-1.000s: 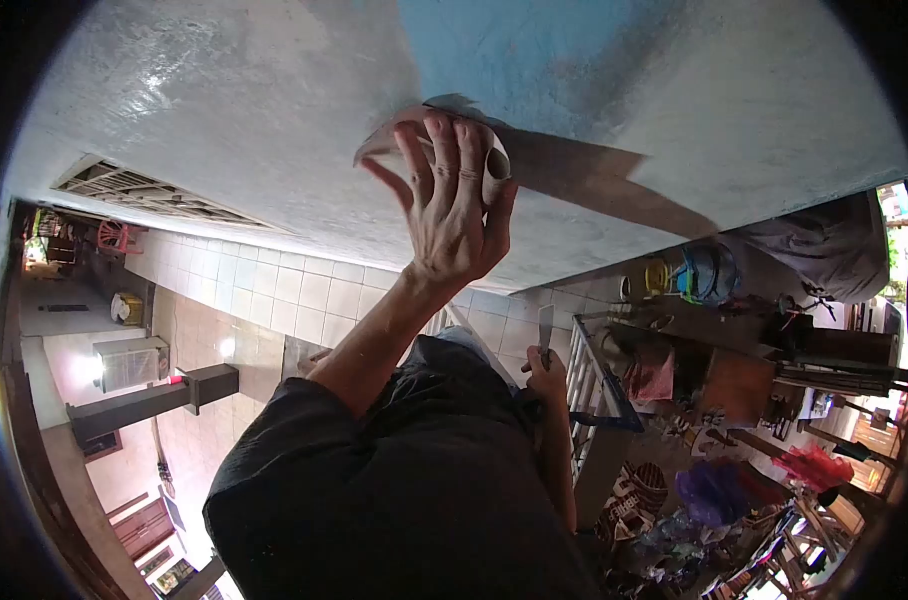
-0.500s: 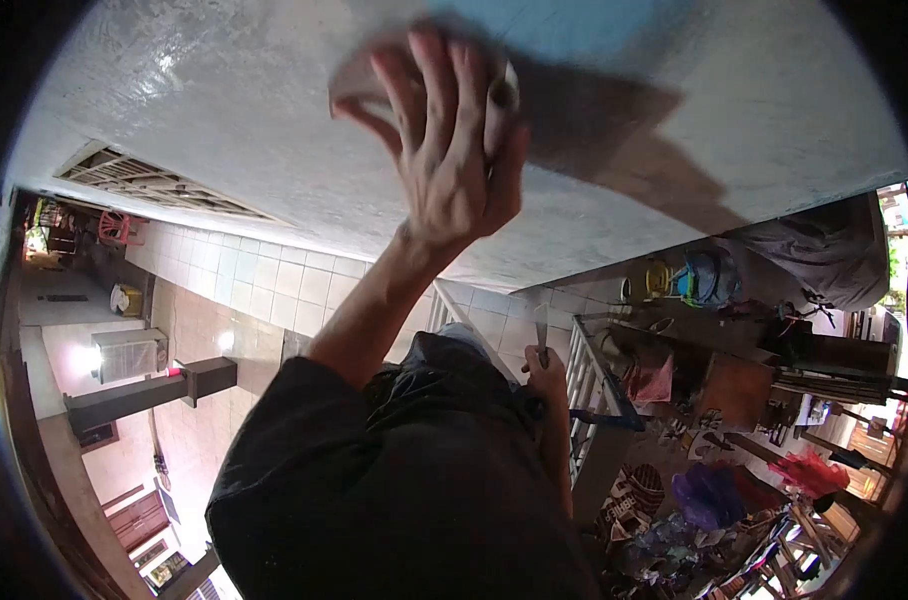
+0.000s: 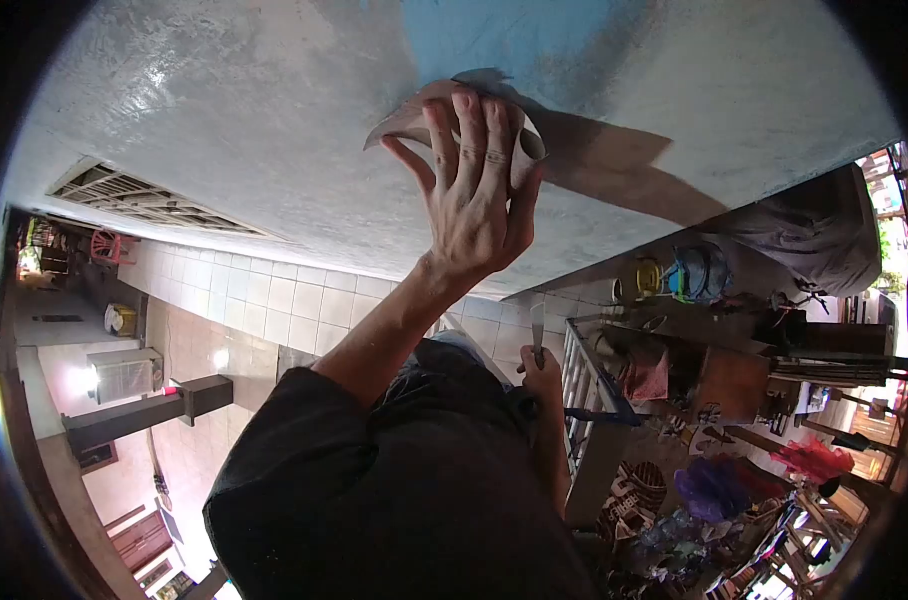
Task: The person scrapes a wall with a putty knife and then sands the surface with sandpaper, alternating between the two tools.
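Observation:
My left hand presses a curled sheet of sandpaper against the grey wall. Its fingers lie over the sheet, with the thumb along the rolled right end. A pale blue patch shows on the wall just above the sheet. Lower down, beside my body, my right hand is closed around the handle of a flat-bladed scraper, its blade pointing up. The scraper is apart from the wall.
A vent grille is set in the wall at left. Metal rails stand beside my right arm. Below lie a tiled floor, a blue bag-like item, a covered bulky object and piled clutter.
My left hand and the sandpaper have moved down and slightly right along the wall, leaving more of the blue patch visible. My right hand still holds the scraper in nearly the same place.

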Motion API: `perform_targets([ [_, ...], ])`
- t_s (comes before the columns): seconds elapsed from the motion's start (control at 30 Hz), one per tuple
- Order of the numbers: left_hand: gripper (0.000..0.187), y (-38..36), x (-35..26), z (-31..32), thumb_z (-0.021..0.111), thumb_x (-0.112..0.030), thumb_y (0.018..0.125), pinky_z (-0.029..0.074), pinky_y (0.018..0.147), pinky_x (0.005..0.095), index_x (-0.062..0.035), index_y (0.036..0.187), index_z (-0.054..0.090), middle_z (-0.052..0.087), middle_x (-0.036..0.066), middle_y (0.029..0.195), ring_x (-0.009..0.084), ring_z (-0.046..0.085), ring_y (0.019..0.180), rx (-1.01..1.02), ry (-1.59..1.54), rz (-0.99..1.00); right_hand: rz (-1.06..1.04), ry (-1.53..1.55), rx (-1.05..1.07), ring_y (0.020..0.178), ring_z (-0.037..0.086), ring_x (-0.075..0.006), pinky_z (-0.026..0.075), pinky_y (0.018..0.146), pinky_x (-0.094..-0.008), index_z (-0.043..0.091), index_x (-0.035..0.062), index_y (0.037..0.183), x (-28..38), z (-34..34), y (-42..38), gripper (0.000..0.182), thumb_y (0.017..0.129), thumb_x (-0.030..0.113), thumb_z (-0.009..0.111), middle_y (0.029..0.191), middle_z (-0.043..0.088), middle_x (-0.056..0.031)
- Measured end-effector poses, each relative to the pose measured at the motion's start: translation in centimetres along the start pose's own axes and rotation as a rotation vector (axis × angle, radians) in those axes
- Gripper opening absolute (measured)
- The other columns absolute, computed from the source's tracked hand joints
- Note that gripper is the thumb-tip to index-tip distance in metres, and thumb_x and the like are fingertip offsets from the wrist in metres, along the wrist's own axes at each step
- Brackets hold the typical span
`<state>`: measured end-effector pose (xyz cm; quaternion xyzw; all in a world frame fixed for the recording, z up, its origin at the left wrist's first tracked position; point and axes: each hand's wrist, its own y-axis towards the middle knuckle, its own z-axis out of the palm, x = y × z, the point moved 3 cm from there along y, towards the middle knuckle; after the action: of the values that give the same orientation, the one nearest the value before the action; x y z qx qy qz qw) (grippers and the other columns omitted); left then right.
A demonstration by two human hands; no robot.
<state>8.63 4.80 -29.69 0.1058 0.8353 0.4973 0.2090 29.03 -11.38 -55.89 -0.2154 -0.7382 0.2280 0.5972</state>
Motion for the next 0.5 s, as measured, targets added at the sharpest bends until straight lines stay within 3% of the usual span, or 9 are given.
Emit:
perform_targets([
  [0.1, 0.065, 2.7, -0.3, -0.1, 0.045, -0.035, 0.091, -0.019, 0.094, 0.0694, 0.0006, 0.142, 0.025, 0.015, 0.026, 0.148, 0.0482, 0.003, 0.136, -0.098, 0.025, 0.098, 0.014, -0.011, 0.017, 0.051, 0.048, -0.0095, 0.039, 0.047, -0.0258, 0.059, 0.0027, 0.097, 0.1, -0.1, 0.0, 0.031, 0.087, 0.032, 0.06, 0.066, 0.058, -0.0042],
  [0.13, 0.066, 4.7, -1.2, -1.3, 0.035, -0.035, 0.095, -0.02, 0.097, 0.0643, 0.0046, 0.143, 0.014, 0.002, 0.034, 0.146, 0.0487, -0.008, 0.135, 0.017, 0.092, 0.095, 0.017, -0.028, 0.018, 0.051, 0.048, -0.0095, 0.039, 0.047, -0.0259, 0.059, 0.0027, 0.097, 0.5, 0.0, -0.4, 0.03, 0.087, 0.031, 0.06, 0.066, 0.058, -0.0041],
  [0.23, 0.064, 4.2, -1.3, -1.2, 0.034, -0.036, 0.095, -0.02, 0.096, 0.0652, -0.0023, 0.145, 0.012, 0.001, 0.03, 0.148, 0.0495, -0.008, 0.135, 0.199, 0.166, -0.001, 0.008, -0.043, 0.02, 0.05, 0.047, -0.0095, 0.038, 0.047, -0.0264, 0.059, 0.0028, 0.097, 1.4, -0.1, -0.5, 0.029, 0.087, 0.031, 0.06, 0.067, 0.058, -0.0039],
  [0.33, 0.063, -0.2, -1.0, 0.0, 0.033, -0.036, 0.096, -0.021, 0.095, 0.0661, -0.0053, 0.146, 0.01, 0.001, 0.027, 0.149, 0.0482, -0.009, 0.135, 0.155, 0.069, 0.024, 0.008, 0.004, 0.025, 0.049, 0.047, -0.0097, 0.038, 0.046, -0.0266, 0.059, 0.0029, 0.097, 0.5, -0.1, -0.4, 0.029, 0.088, 0.03, 0.06, 0.067, 0.058, -0.004],
  [0.5, 0.064, 3.4, -1.1, -0.8, 0.032, -0.035, 0.096, -0.021, 0.095, 0.0658, -0.0034, 0.146, 0.009, -0.001, 0.028, 0.149, 0.0469, -0.01, 0.136, 0.107, 0.154, 0.123, 0.027, -0.018, 0.043, 0.048, 0.046, -0.0088, 0.039, 0.048, -0.0261, 0.06, 0.0028, 0.097, 1.6, -0.1, -1.1, 0.034, 0.088, 0.035, 0.059, 0.067, 0.06, -0.0031],
])
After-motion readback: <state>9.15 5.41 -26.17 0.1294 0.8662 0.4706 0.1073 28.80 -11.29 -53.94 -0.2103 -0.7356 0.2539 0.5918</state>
